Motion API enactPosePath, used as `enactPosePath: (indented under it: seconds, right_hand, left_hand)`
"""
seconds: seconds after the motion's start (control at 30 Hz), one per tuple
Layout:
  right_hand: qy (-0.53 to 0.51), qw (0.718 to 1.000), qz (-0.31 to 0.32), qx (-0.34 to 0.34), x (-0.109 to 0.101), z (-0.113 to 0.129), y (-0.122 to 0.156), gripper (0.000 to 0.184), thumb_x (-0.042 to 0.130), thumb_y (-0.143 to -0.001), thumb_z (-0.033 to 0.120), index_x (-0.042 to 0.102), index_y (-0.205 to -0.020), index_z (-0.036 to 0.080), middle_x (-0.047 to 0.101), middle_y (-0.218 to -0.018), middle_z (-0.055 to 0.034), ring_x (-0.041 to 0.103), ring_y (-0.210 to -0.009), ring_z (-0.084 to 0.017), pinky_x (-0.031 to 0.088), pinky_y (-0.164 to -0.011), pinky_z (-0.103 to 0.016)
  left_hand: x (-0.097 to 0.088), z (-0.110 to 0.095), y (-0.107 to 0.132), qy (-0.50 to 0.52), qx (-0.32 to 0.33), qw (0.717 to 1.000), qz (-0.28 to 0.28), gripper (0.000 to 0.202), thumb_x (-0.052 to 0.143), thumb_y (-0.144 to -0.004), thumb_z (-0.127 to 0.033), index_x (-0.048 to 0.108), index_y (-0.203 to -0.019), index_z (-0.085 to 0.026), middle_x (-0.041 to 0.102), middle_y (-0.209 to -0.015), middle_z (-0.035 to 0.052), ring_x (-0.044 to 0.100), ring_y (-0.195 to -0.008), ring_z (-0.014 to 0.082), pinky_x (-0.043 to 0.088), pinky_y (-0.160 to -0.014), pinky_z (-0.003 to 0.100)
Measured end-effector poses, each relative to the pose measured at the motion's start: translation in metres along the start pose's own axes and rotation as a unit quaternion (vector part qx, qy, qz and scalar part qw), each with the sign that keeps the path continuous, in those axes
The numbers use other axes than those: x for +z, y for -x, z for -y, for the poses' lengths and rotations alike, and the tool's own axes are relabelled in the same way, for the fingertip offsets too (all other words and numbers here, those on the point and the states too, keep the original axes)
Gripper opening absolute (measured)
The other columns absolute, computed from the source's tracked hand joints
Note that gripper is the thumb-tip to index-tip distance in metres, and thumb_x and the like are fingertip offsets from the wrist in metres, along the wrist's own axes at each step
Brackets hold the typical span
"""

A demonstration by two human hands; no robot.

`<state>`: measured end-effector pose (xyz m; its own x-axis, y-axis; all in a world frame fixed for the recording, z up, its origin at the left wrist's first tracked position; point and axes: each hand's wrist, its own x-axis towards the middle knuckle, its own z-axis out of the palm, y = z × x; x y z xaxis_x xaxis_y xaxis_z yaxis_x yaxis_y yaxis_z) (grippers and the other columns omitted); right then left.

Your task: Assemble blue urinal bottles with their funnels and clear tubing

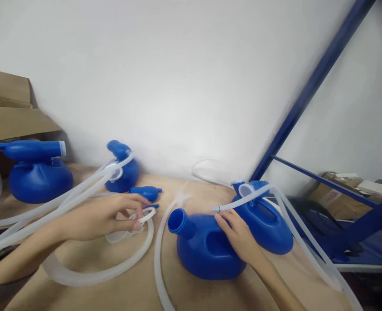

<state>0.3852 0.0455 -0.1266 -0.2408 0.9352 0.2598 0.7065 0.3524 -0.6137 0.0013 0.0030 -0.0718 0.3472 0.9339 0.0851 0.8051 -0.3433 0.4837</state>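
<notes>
A blue urinal bottle [210,263] stands on the brown surface, its wide round mouth uncapped and tilted to the left. My right hand [238,235] is closed around its handle at the top. To the left of the bottle, my left hand [119,216] pinches a white plastic ring cap [148,214] between thumb and fingers. Beneath those fingers lies a clear lid-like piece [116,236], partly hidden. A small blue spout piece [145,192] rests just beyond my left hand. Translucent hose [160,259] runs between my hands toward the near edge.
Another blue bottle [268,231] with a hose stands behind my right hand. Two more, one at far left [40,181] and one by the wall [126,172], have hoses crossing over my left forearm. A cardboard box [9,103] is at left, a blue metal frame [307,99] at right.
</notes>
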Motion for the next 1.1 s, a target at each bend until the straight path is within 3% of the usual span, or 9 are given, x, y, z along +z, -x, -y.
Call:
enactPosePath:
  seconds: [0.13, 0.23, 0.3, 0.43, 0.53, 0.63, 0.77, 0.9, 1.1]
  right_hand:
    - [-0.011, 1.000, 0.016, -0.006, 0.004, 0.012, 0.007, 0.044, 0.045, -0.104, 0.057, 0.069, -0.085, 0.025, 0.071, -0.095, -0.0057, 0.063, -0.097, -0.029, 0.047, -0.090, -0.040]
    - [-0.012, 1.000, 0.015, -0.010, 0.005, 0.017, 0.009, 0.046, 0.043, -0.104, 0.056, 0.066, -0.080, 0.025, 0.069, -0.091, -0.0057, 0.062, -0.095, -0.028, 0.047, -0.088, -0.041]
    - [-0.013, 1.000, 0.018, -0.009, 0.005, 0.018, 0.009, 0.046, 0.043, -0.104, 0.056, 0.063, -0.076, 0.025, 0.067, -0.089, -0.0053, 0.061, -0.093, -0.027, 0.047, -0.087, -0.040]
    - [-0.008, 1.000, 0.024, -0.004, 0.005, 0.018, 0.006, 0.049, 0.044, -0.103, 0.055, 0.060, -0.069, 0.024, 0.062, -0.087, -0.0045, 0.061, -0.086, -0.025, 0.048, -0.084, -0.040]
    - [-0.006, 0.999, 0.032, -0.011, 0.005, 0.020, 0.004, 0.050, 0.045, -0.102, 0.054, 0.061, -0.066, 0.023, 0.060, -0.087, -0.0045, 0.060, -0.087, -0.025, 0.048, -0.087, -0.040]
    - [-0.008, 0.999, 0.046, -0.011, 0.004, 0.022, 0.002, 0.051, 0.045, -0.101, 0.054, 0.061, -0.064, 0.023, 0.059, -0.084, -0.0042, 0.060, -0.085, -0.024, 0.048, -0.086, -0.040]
    - [-0.018, 0.998, 0.057, -0.001, 0.003, 0.022, 0.001, 0.050, 0.046, -0.100, 0.053, 0.064, -0.064, 0.023, 0.059, -0.084, -0.0036, 0.060, -0.085, -0.024, 0.047, -0.087, -0.040]
    - [-0.034, 0.997, 0.066, 0.006, 0.003, 0.022, -0.002, 0.048, 0.047, -0.099, 0.054, 0.070, -0.069, 0.024, 0.060, -0.086, -0.0045, 0.061, -0.087, -0.025, 0.047, -0.087, -0.040]
    - [-0.032, 0.997, 0.064, 0.000, 0.003, 0.015, -0.006, 0.049, 0.049, -0.098, 0.057, 0.068, -0.067, 0.024, 0.063, -0.086, -0.0049, 0.063, -0.088, -0.026, 0.049, -0.085, -0.039]
  left_hand:
    - [0.023, -0.049, -0.004, 0.061, 0.095, 0.993, -0.018, 0.026, 0.060, -0.098, -0.052, 0.073, -0.100, -0.029, 0.068, -0.140, 0.0004, 0.067, -0.121, 0.0246, 0.052, -0.095, 0.031]
    - [0.043, -0.056, -0.008, 0.027, 0.070, 0.996, -0.048, 0.049, 0.068, -0.093, -0.048, 0.058, -0.138, -0.030, 0.073, -0.129, 0.0039, 0.070, -0.111, 0.0266, 0.054, -0.092, 0.036]
    - [0.050, -0.051, -0.009, 0.016, 0.070, 0.996, -0.055, 0.060, 0.069, -0.093, -0.048, 0.051, -0.148, -0.032, 0.073, -0.132, 0.0046, 0.071, -0.111, 0.0272, 0.055, -0.093, 0.038]
    - [0.058, -0.050, -0.012, -0.007, 0.091, 0.994, -0.066, 0.055, 0.069, -0.092, -0.047, 0.058, -0.144, -0.032, 0.069, -0.140, 0.0072, 0.070, -0.115, 0.0301, 0.054, -0.098, 0.042]
    - [0.069, -0.065, -0.021, -0.039, 0.088, 0.993, -0.064, 0.043, 0.074, -0.085, -0.038, 0.069, -0.126, -0.023, 0.075, -0.121, 0.0114, 0.072, -0.105, 0.0338, 0.057, -0.091, 0.046]
    - [0.083, -0.079, -0.035, 0.024, 0.142, 0.987, -0.070, 0.023, 0.071, -0.085, -0.031, 0.073, -0.106, -0.023, 0.076, -0.113, 0.0099, 0.072, -0.104, 0.0305, 0.057, -0.093, 0.044]
    - [0.100, -0.077, -0.043, 0.122, 0.244, 0.949, -0.161, 0.038, 0.060, -0.090, -0.017, 0.062, -0.127, -0.026, 0.073, -0.127, 0.0067, 0.068, -0.117, 0.0255, 0.054, -0.102, 0.042]
    - [0.107, -0.072, -0.042, 0.117, 0.329, 0.909, -0.228, 0.059, 0.048, -0.091, -0.001, 0.048, -0.143, -0.030, 0.077, -0.114, 0.0012, 0.065, -0.116, 0.0201, 0.053, -0.102, 0.036]
    - [0.111, -0.072, -0.043, 0.047, 0.374, 0.896, -0.234, 0.068, 0.045, -0.089, 0.004, 0.045, -0.149, -0.030, 0.077, -0.118, 0.0022, 0.064, -0.120, 0.0214, 0.052, -0.101, 0.038]
